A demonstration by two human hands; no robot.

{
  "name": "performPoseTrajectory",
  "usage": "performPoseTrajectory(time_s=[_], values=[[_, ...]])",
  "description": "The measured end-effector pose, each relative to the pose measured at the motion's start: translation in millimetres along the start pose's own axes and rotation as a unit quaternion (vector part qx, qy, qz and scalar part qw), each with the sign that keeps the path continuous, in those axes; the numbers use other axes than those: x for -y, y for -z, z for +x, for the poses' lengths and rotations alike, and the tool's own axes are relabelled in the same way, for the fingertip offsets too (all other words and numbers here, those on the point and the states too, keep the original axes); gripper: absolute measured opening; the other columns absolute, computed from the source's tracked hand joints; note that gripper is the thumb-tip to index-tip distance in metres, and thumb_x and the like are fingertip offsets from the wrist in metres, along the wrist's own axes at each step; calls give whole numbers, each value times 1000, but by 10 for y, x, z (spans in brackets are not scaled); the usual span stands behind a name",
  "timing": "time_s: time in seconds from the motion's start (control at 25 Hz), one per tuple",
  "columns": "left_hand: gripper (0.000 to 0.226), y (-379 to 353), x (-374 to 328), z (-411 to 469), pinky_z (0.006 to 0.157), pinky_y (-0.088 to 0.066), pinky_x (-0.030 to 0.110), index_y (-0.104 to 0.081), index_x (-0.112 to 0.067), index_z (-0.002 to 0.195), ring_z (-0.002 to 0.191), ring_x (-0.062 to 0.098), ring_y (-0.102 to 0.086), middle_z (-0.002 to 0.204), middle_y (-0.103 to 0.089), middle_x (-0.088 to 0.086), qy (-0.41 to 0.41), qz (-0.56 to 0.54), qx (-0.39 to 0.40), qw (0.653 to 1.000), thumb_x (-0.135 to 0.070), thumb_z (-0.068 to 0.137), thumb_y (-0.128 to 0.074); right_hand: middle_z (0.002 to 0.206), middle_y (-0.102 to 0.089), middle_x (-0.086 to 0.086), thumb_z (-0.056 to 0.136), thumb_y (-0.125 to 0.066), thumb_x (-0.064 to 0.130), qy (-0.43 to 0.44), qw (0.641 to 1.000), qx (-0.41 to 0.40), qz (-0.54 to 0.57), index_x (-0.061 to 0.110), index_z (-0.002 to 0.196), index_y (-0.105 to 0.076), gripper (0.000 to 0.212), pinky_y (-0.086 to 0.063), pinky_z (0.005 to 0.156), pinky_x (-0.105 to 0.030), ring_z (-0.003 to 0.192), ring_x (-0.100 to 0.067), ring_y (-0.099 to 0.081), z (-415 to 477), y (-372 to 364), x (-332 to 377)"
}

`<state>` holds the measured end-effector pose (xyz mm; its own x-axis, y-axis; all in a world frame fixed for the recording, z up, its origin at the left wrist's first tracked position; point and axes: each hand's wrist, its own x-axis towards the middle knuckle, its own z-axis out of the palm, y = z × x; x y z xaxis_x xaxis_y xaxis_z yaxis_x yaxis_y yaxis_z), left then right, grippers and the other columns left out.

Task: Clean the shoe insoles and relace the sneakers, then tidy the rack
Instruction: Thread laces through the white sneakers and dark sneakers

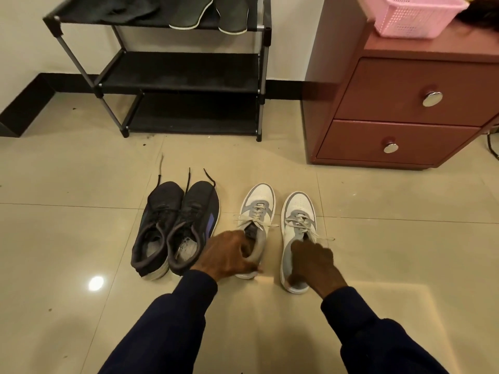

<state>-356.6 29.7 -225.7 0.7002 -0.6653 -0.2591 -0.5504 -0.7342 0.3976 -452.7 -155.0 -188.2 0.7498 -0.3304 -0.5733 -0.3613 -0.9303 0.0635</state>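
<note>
left hand (pixel 226 256) gripping the heel collar of a white-and-grey sneaker (pixel 258 206), right hand (pixel 313 265) with fingers curled into the collar of the second white-and-grey sneaker (pixel 298 209), both on the tiled floor beside a dark sneaker pair (pixel 194 211), two grey insoles (pixel 194 14) on the top shelf of the shoe rack (pixel 178 68), pink basket (pixel 410 20) on a drawer cabinet (pixel 378 90), contents hidden
</note>
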Motion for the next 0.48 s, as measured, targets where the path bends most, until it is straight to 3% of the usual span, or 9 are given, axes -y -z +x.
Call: performPoseTrajectory(time_s=[0.08,0.2,0.24,0.32,0.36,0.48], values=[[59,-117,-75,-62,77,-40,27,-63,-26,115,95,15,-63,112,-67,-6,-3,49,11,999,-64,74,-80,122,-63,-5,84,-76,28,-7,999,-38,-16,12,131,-51,56,-50,89,-37,111,-25,-63,-68,-147,45],[50,-241,-154,-96,78,-43,31,-60,-22,123,105,23,-66,119,-68,1,-5,74,-22,997,-47,83,-78,115,-67,-5,88,-70,22,4,993,-115,3,14,122,-59,37,-52,86,-36,106,-27,-66,-132,-300,56],[47,-280,-163,-111,78,-43,30,-59,-22,123,106,24,-65,120,-68,2,-3,65,-34,997,-45,86,-76,106,-70,-6,82,-76,22,8,988,-152,5,14,112,-64,33,-53,78,-36,97,-28,-69,-162,-334,66],[38,-321,-181,-145,77,-39,28,-58,-21,122,106,24,-63,119,-68,3,13,56,-47,997,-44,92,-67,69,-67,-8,45,-95,13,18,984,-176,14,11,75,-68,41,-51,51,-33,58,-29,-67,-169,-424,102],[36,-336,-198,-148,77,-38,27,-58,-20,122,106,24,-62,119,-68,4,22,52,-59,997,-44,96,-63,57,-61,-8,29,-96,7,24,980,-196,22,11,62,-65,46,-46,43,-30,45,-28,-60,-144,-491,114],[36,-320,-237,-105,79,-33,24,-57,-16,126,109,23,-58,122,-63,6,36,28,-117,992,-42,103,-53,57,-60,-11,30,-93,3,24,978,-208,21,9,64,-66,45,-41,40,-28,41,-29,-56,33,-602,167]])
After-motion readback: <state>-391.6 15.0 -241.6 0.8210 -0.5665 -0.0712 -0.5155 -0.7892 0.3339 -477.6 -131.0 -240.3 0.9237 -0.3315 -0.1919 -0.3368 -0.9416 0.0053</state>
